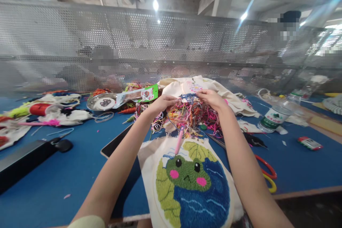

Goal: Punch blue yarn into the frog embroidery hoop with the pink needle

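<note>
yarn [189, 97] in a soft blue tangle is pinched between a person's two bare hands, the closed fingers of the left hand [166, 102] at one side and those of the right hand [211, 99] at the other, just above a springy heap of thread scraps [199, 118] in pink, orange, white and purple. a loose blue strand trails down toward a slim, smooth pink tool [179, 141], which leans with its lower end on a frog embroidery [187, 174]. the piece, on woven cream cloth with a frayed top edge, hangs over the near edge of the blue tabletop [88, 164]; its round design is filled with dense, nubbly stitches: a green frog with pink cheeks, yellow-green leaves and deep blue water crossed by pale wavy lines. crumpled cream fabric [219, 91] rises behind the heap. to the left sit a shiny, round metal bowl [92, 102], a glossy plastic packet [152, 93] with a green end and a red spool [40, 109]. to the right stand a clear plastic bottle [275, 118] with a green label and, partly behind the right forearm, looped red and yellow handles [271, 172]. a perforated metal screen [165, 42] spans the background.
</note>
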{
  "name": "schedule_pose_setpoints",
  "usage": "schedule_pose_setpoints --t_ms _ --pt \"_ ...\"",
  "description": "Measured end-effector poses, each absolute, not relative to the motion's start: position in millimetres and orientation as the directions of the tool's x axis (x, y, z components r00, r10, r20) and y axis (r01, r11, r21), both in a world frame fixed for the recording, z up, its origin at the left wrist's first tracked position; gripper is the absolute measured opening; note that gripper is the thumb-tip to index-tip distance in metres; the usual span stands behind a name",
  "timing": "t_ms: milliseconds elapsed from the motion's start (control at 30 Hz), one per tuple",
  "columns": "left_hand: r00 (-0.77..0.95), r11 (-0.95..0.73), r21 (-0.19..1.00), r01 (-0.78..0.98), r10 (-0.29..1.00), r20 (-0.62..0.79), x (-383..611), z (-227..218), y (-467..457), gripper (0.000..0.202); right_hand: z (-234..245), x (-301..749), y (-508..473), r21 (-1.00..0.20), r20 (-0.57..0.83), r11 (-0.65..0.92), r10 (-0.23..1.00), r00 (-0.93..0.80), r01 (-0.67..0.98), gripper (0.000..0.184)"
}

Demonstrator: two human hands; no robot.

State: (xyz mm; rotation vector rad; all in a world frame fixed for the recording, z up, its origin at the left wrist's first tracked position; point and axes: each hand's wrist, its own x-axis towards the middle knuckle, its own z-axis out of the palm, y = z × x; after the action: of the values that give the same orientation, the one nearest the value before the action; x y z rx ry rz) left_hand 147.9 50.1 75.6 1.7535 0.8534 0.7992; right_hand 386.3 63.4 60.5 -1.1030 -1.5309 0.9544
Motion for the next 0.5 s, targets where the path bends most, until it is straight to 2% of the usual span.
schedule_pose_setpoints --t_ms 267,367,500 --pt "0.617 -0.333 0.917 0.221 0.776 0.133 161 67 47 0.021 63 403 63 -0.843 0.419 0.366 0.906 0.055 0.394 0.015" --pt "0.621 -0.351 0.907 0.234 0.772 0.139 165 64 45 0.022 59 402 68 -0.833 0.46 0.383 0.881 0.115 0.401 0.016" --pt "0.588 -0.345 0.896 0.28 0.799 0.124 162 61 48 0.02 51 398 74 -0.863 0.433 0.381 0.896 0.098 0.331 0.012"
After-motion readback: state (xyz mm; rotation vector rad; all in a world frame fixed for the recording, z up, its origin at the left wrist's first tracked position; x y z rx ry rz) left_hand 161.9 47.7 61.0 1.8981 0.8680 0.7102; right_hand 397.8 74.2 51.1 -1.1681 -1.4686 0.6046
